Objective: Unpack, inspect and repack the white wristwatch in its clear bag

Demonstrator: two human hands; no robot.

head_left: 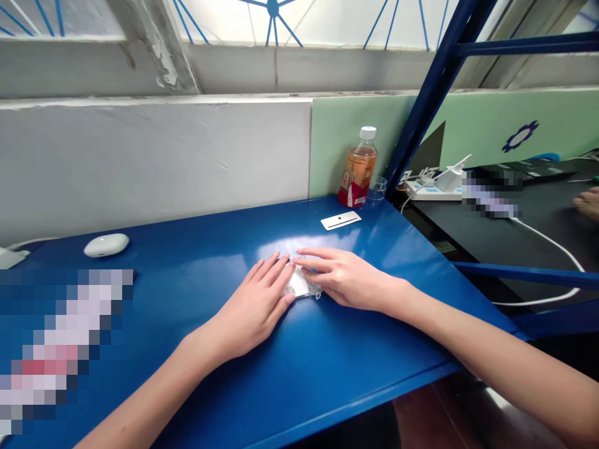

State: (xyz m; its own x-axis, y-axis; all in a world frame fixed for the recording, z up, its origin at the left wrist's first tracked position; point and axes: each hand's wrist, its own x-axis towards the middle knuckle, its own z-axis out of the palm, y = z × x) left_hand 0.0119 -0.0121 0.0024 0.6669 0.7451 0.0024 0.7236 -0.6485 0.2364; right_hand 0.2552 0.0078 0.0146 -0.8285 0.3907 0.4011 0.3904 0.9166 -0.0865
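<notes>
A small white packet [297, 284] with a clear plastic edge lies on the blue desk [196, 280], partly covered by both hands. My left hand [262, 299] rests over its left side, fingers stretched out and lying nearly flat. On the packet's right side is my right hand [339, 274], with its fingers extended toward the left fingertips and slightly apart. Neither hand shows a grip on the packet. Beyond them, a white card with a dark slot [341, 220] lies flat on the desk.
A drink bottle [359, 168] with a white cap stands at the back right. To the left are a white earbud case [107, 245] and a blurred-out object [70, 343]. A blue metal frame [428, 100] rises on the right, before a black table [528, 231] with a power strip [435, 190].
</notes>
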